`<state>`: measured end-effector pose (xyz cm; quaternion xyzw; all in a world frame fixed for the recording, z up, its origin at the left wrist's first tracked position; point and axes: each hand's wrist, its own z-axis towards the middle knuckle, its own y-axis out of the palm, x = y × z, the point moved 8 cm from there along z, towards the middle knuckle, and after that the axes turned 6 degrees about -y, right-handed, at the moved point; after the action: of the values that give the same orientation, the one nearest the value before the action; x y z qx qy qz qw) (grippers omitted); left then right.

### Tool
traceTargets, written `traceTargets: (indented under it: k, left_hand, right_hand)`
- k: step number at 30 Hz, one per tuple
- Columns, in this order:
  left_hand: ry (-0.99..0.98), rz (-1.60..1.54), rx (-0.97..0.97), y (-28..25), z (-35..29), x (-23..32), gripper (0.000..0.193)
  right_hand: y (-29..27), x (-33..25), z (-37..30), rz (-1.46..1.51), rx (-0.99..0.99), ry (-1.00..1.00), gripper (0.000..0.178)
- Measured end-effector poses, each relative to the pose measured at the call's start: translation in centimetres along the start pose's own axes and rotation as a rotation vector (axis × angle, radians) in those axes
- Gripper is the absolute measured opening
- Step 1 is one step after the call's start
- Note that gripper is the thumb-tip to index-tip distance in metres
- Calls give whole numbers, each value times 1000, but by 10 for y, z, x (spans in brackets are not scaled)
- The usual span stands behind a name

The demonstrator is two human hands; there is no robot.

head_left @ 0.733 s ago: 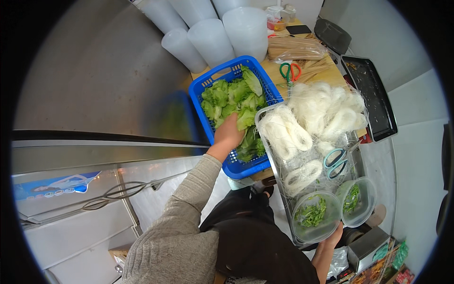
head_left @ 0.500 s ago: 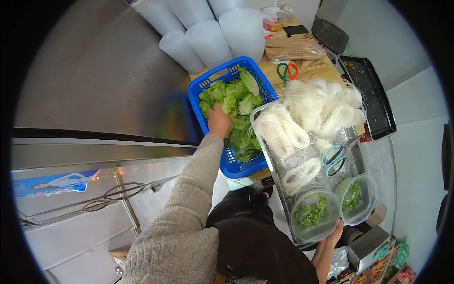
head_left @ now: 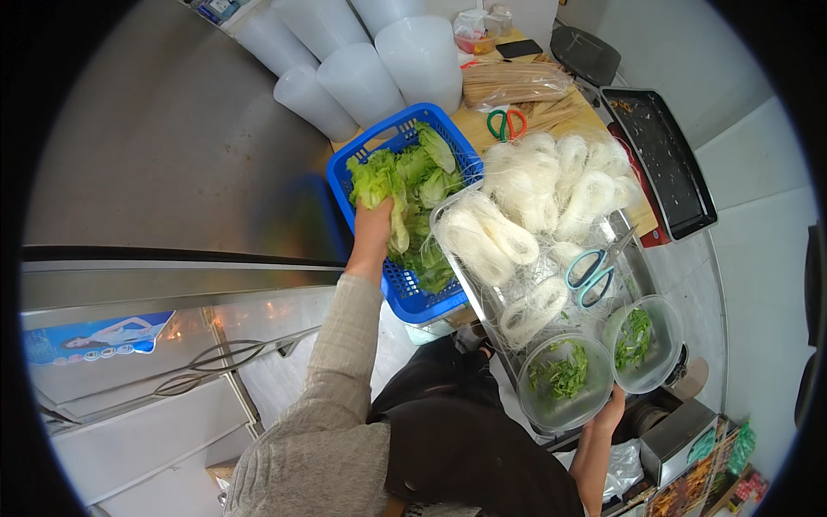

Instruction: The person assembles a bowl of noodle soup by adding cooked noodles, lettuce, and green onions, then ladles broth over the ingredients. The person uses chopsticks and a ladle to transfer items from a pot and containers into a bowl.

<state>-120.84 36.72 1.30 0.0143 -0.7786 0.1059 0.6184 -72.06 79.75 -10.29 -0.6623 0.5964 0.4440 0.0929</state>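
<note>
Bench, near edge: blue basket | lettuce gripped by left hand | tub touched by right hand, grip hidden | print borne by poster

The single wide fisheye view looks steeply down, upright, from the person's head. It sits fairly near the blue perforated plastic basket and the shallow silver metal tray.

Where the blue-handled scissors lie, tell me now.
In the head view, the blue-handled scissors lie right of centre in the metal tray, with a white noodle hank to their left and two clear tubs of greens below.
</note>
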Motion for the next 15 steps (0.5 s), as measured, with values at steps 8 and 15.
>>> traceTargets:
  k: [8, 15]
  left_hand:
    - [218, -313, -119, -24, -115, 120, 43]
    - [249, -392, -330, -40, -182, 195, 22]
  right_hand:
    - [57, 27, 27, -134, 16, -69, 21]
    - [181, 108, 20, -20, -69, -41, 29]
